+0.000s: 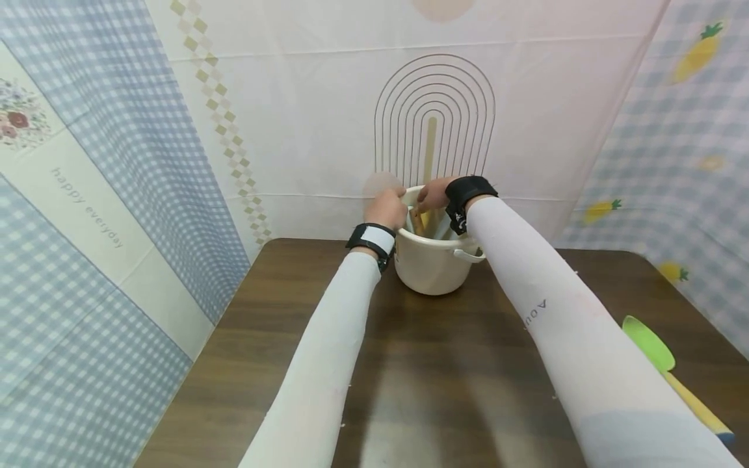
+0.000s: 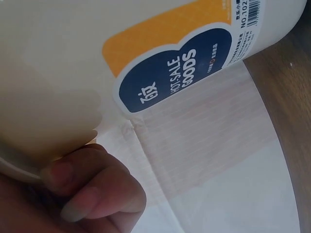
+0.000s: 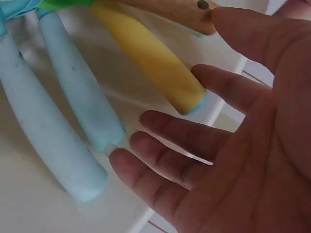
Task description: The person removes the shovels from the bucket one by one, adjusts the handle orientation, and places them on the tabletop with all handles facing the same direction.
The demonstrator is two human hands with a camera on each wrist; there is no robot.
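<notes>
A white plastic bucket (image 1: 430,270) stands upright at the back of the table, with several long-handled tools in it. My left hand (image 1: 387,209) grips its left rim, fingers (image 2: 109,189) curled over the edge below an orange and blue label (image 2: 180,68). Inside the mouth, my right hand (image 1: 435,193) reaches among the handles with fingers spread and slightly bent. Its thumb touches a wooden handle (image 3: 180,14), and the index fingertip meets a yellow handle (image 3: 150,53). Two pale blue handles (image 3: 82,82) lean near the other fingertips. The tools' heads are mostly hidden.
A green-headed utensil (image 1: 649,344) with a yellow handle lies on the brown wooden table (image 1: 292,312) at the right, beside my right sleeve. Behind the bucket hangs a patterned white cloth (image 1: 316,130). Blue checked cloth (image 1: 152,117) lines the sides.
</notes>
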